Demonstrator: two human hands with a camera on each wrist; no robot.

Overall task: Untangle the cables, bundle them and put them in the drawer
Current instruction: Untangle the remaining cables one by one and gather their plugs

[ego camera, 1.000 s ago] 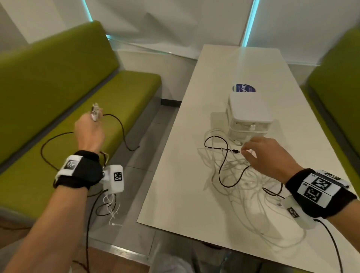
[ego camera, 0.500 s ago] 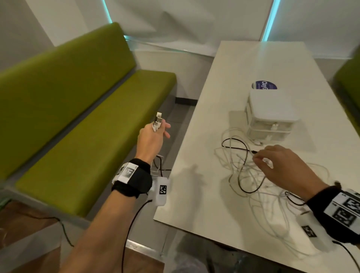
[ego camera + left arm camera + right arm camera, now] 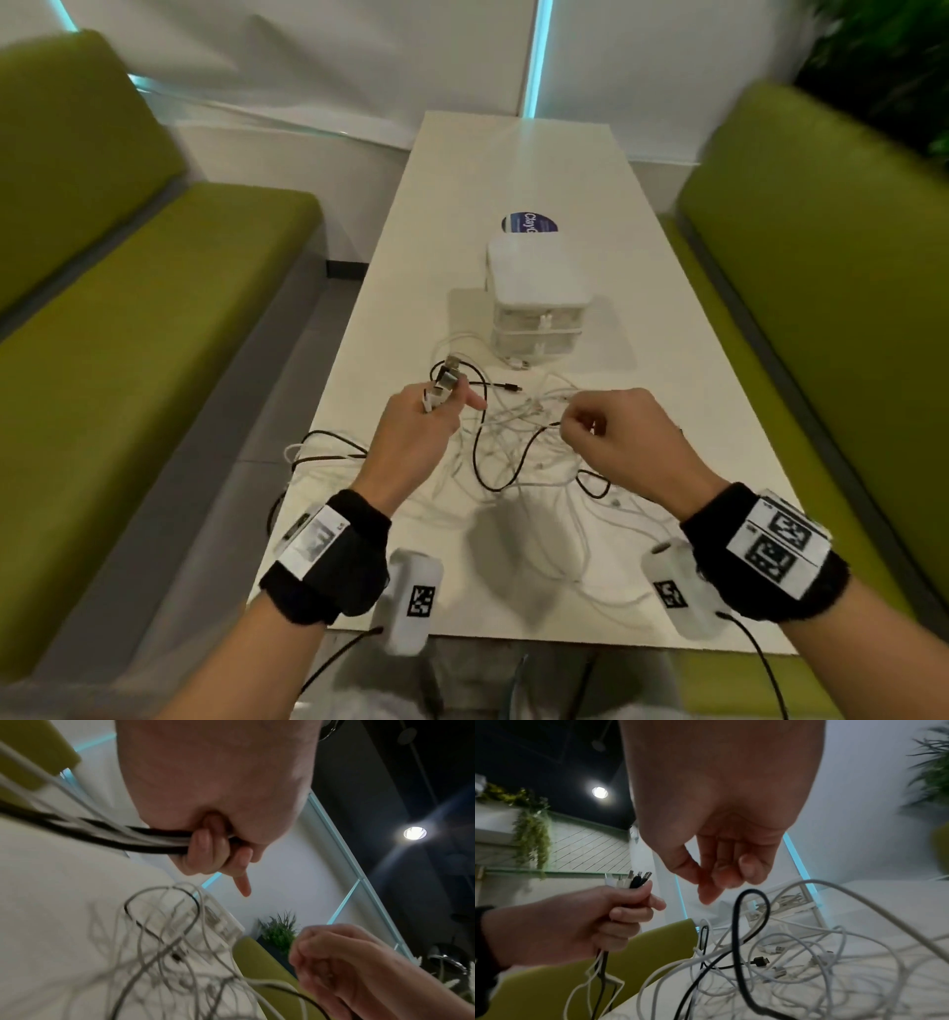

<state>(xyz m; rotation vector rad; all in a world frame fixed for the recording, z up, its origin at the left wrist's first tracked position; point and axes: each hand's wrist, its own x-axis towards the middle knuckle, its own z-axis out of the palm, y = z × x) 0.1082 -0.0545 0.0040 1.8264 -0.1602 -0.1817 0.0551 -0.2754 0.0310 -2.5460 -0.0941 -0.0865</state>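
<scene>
A tangle of white cables (image 3: 529, 462) and a black cable (image 3: 480, 465) lies on the white table (image 3: 513, 164), in front of a small white drawer unit (image 3: 536, 303) whose drawers look closed. My left hand (image 3: 436, 406) grips a bunch of cable plugs (image 3: 445, 383) that stick up from the fist (image 3: 634, 880); their black and white leads (image 3: 102, 833) trail back off the table's left edge. My right hand (image 3: 577, 426) hovers over the tangle with curled fingers (image 3: 706, 894), just above a raised loop of the black cable (image 3: 750, 892). No cable shows between its thumb and forefinger.
Green benches (image 3: 154, 308) flank the table on both sides. A round blue sticker (image 3: 531, 224) lies behind the drawer unit. Loops of cable (image 3: 318, 447) hang past the table's left edge. A plant (image 3: 883, 51) stands at the back right.
My left hand has swung from out over the left bench back above the table, still gripping the plugs. My right hand has lifted off the tangle. The head view has turned to face the table.
</scene>
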